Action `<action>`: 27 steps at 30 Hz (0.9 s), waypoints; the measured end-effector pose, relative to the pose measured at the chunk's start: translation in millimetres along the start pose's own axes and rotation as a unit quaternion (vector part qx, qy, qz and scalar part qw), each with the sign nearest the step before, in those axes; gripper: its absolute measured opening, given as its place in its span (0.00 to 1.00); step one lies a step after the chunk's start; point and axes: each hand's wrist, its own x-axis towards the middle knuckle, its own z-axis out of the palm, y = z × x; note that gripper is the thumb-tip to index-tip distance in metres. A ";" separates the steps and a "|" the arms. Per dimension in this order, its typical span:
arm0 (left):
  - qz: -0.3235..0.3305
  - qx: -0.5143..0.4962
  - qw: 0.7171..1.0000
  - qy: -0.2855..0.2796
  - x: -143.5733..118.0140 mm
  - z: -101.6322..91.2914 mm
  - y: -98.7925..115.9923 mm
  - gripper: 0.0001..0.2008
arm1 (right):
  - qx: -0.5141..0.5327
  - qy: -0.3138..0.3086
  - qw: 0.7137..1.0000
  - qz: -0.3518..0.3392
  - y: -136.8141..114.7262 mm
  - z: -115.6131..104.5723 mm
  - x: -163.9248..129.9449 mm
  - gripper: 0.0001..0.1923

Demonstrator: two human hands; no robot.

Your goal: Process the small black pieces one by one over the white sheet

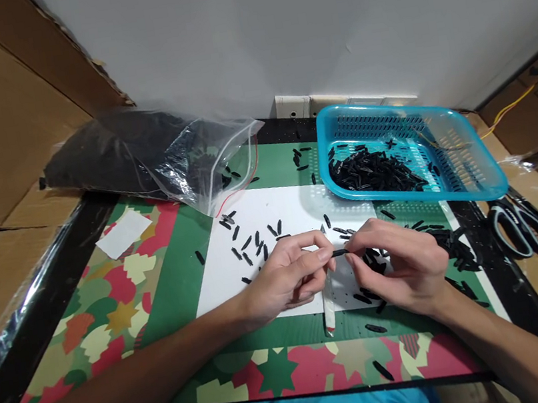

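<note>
Patterned green matting covers the table, with a white sheet laid at its middle. Over the sheet, the left hand and right hand pinch opposite ends of one small black piece between thumb and fingertips. Loose black pieces lie scattered just beside them. A blue basket holds more, near scissors; a plastic bag lies behind.
</note>
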 end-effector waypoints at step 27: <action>0.030 -0.010 0.999 0.022 1.9 3.6 -1.7 0.15 | 0.063 0.019 0.995 0.078 6.0 -0.2 -3.7 0.07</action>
